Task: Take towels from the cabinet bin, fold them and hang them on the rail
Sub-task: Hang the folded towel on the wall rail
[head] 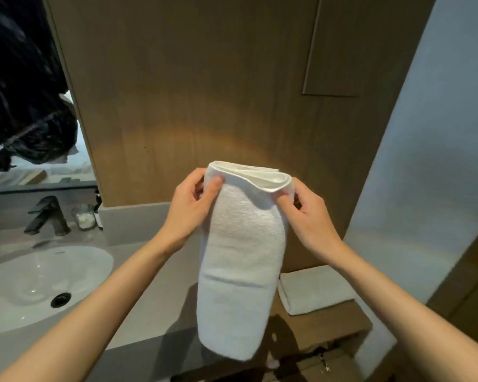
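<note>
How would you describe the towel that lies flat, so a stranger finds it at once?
Find the wooden wall panel. Below its right end, on a wooden ledge, lies a folded towel. Unlike the hanging towel pinched by the left hand and right hand, nothing touches it.

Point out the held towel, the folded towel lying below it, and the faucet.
held towel (240,257), head view, middle of its hanging front.
folded towel (315,290), head view, its top face.
faucet (53,213), head view, its dark body.

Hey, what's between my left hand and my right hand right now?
In the head view, the top of a folded white towel spans between the left hand and right hand; both pinch it.
</note>
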### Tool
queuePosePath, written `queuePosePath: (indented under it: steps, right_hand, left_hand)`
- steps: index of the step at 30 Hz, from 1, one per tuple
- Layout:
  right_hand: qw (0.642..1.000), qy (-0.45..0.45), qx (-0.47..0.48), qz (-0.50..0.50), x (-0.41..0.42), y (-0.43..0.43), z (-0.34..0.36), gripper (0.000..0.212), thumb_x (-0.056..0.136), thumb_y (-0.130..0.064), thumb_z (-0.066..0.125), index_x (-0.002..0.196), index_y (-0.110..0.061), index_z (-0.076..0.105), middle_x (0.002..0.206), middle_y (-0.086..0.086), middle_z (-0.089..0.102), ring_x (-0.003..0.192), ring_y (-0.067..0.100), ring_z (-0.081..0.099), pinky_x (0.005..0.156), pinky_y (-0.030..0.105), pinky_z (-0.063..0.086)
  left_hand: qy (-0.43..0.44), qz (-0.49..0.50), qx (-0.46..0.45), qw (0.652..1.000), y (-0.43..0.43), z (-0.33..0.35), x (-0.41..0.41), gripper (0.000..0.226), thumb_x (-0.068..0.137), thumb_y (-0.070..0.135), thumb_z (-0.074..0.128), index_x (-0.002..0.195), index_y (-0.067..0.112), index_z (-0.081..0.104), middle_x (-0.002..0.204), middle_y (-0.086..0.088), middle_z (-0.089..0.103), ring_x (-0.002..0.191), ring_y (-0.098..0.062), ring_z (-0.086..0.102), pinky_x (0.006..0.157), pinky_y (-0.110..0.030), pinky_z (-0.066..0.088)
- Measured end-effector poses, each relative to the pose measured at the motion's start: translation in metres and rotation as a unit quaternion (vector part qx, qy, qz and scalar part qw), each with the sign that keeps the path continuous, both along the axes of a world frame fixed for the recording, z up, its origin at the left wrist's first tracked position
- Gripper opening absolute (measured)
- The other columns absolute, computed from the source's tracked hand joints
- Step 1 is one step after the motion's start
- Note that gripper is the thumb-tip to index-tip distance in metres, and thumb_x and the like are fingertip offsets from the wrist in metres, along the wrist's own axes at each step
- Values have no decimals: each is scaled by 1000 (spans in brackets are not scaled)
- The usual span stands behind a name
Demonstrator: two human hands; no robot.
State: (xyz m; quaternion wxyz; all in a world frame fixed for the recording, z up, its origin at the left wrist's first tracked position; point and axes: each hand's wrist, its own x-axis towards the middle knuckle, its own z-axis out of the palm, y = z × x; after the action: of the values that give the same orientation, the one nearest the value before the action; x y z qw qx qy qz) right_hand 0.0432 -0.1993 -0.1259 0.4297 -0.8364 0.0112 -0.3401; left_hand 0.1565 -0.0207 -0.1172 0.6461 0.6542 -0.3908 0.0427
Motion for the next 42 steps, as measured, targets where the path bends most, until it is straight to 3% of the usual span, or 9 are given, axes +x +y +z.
queuePosePath:
  steps: [5,8,12,18,22,28,32,38,42]
  right_hand:
    - [999,-17,4,-42,-63,-56,58,14,96,-36,54,104,-29,64,98,-20,66,89,-3,62,65,10,51]
    - [997,-22,-7,-68,-99,-85,93,23,95,-40,55,106,-24,67,95,-17,68,84,-3,62,64,15,49]
    - [994,-48,-11,-99,-134,-119,141,19,96,-35,55,92,-21,67,69,-22,62,59,-9,54,49,7,38]
    - [988,-71,23,-133,-158,-168,213,29,96,-29,58,68,-22,54,38,-17,41,34,2,37,35,12,25]
    - [985,-72,73,-137,-164,-196,259,16,96,-25,58,95,-10,64,63,-3,56,40,4,52,34,15,26]
    - [976,-104,156,-115,-161,-240,313,23,92,-28,65,108,-12,62,93,0,67,54,8,66,51,17,49]
    - [970,-132,153,-134,-154,-277,342,21,90,-28,68,104,-13,62,91,-1,67,51,9,66,51,18,52]
    - [964,-163,139,-156,-141,-336,381,28,90,-28,68,113,-13,62,90,-1,66,47,9,65,42,15,47]
    - [961,-181,144,-149,-132,-374,403,33,91,-23,67,118,-6,60,98,4,65,59,17,66,47,17,52]
  left_hand:
    - [41,8,-16,999,-61,53,-58,27,93,41,55,93,18,68,82,11,68,70,3,60,59,-11,43]
    - [59,-11,-11,998,-94,86,-86,31,91,45,57,92,17,70,81,10,69,73,-1,61,59,-15,42]
    - [43,-42,-37,998,-134,135,-111,32,92,38,60,88,8,70,67,8,61,47,5,48,43,-6,31]
    - [10,-93,-61,994,-191,204,-120,64,79,55,70,92,-8,65,83,-21,61,76,-22,47,69,-33,34]
    - [-25,-105,-58,992,-233,249,-120,72,73,61,69,85,-9,61,83,-5,48,74,-21,36,68,-36,26]
    - [-56,-92,-93,990,-296,302,-113,42,88,44,65,89,3,71,69,-3,53,61,-12,44,50,-20,33]
    - [-51,-116,-121,985,-341,332,-104,25,87,41,68,83,16,69,87,-6,67,74,-17,58,66,-25,45]
    - [-75,-137,-141,978,-408,370,-88,34,89,37,66,98,4,67,91,-11,59,82,-21,54,77,-37,48]
    - [-101,-123,-143,977,-449,394,-81,48,90,35,65,105,-11,64,94,-13,60,85,-22,56,84,-39,52]
